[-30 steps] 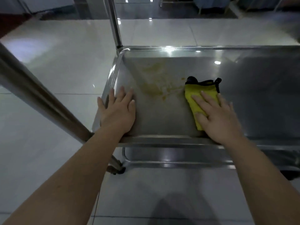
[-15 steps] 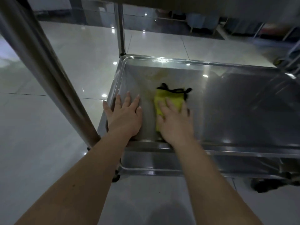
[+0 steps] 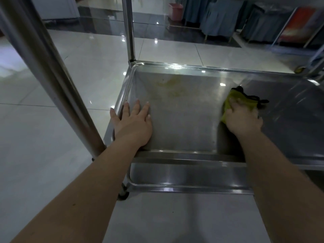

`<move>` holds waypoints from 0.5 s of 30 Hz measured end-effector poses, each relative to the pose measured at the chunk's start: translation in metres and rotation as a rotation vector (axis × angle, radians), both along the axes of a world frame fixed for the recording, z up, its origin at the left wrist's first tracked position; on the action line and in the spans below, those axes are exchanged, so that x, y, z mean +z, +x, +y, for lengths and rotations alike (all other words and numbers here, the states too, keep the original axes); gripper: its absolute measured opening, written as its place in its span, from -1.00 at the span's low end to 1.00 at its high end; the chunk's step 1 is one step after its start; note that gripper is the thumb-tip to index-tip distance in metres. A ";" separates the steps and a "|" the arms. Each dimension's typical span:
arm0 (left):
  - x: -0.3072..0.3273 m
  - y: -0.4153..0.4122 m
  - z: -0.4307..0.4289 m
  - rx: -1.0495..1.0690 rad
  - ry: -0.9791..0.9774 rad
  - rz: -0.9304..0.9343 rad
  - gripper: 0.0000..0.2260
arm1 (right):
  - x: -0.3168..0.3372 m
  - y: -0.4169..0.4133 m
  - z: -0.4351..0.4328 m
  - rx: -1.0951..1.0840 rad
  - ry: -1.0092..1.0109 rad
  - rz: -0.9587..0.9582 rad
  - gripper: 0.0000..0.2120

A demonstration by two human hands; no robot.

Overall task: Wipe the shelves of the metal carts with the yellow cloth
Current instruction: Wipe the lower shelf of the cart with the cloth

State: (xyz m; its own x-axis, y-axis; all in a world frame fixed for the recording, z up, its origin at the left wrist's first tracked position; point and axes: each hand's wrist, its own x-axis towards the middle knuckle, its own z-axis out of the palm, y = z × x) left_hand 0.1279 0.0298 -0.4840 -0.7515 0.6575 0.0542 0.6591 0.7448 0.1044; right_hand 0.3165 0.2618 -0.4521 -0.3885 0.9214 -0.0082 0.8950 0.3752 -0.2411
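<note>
Shiny pale tile floor all round, dim room, and a steel cart with its middle shelf right under the camera. A lower shelf shows beneath it.

The yellow cloth sits on the shelf right of the middle, under the right hand. Its front edge and black trim poke out past the fingertips. That hand is on top of the cloth, pressing down, arm reaching in over the front rim. It's motion-blurred, so I can't tell if the fingers are flat or bunched into the fabric.

The left hand is planted flat on the shelf's near left corner, fingers straight and spread, holding nothing.

Half a second back the cloth was right next to the left hand. Now it's well apart from it, off to the right, and the yellowish smear near the back is uncovered. The left hand hasn't budged.
</note>
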 end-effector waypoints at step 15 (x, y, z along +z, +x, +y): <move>0.002 0.001 -0.002 0.021 0.001 -0.010 -0.52 | -0.008 -0.055 -0.002 0.329 0.065 -0.022 -0.52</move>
